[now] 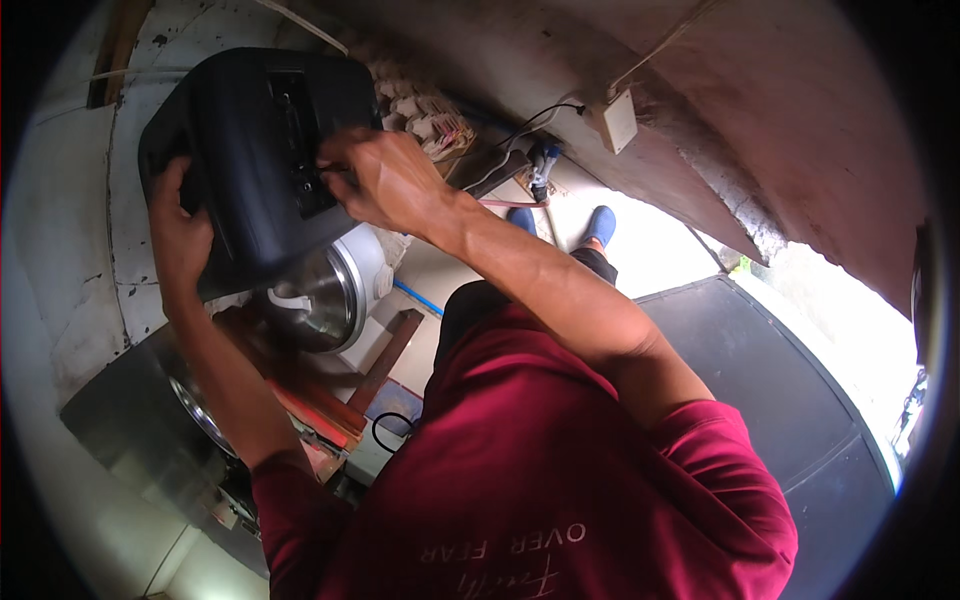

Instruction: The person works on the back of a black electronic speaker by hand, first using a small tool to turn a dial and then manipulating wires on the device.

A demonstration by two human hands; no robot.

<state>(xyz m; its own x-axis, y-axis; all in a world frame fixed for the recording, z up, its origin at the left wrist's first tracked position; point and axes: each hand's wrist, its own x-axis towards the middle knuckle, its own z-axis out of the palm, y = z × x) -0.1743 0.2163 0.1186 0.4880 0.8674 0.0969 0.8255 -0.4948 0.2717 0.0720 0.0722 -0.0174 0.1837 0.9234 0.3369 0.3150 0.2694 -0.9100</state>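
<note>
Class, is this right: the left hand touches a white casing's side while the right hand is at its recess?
No: the casing is black, not white, as the head view shows. The left hand touches its side, and the right hand is at its recess.

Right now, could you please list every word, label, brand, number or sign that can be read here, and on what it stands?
Red shirt: pale lettering, upside down in this view, block capitals with script at the picture's lower edge; I do not copy the words.
Black case: no lettering that I can make out.
White box on the wall: none that I can make out.
</note>
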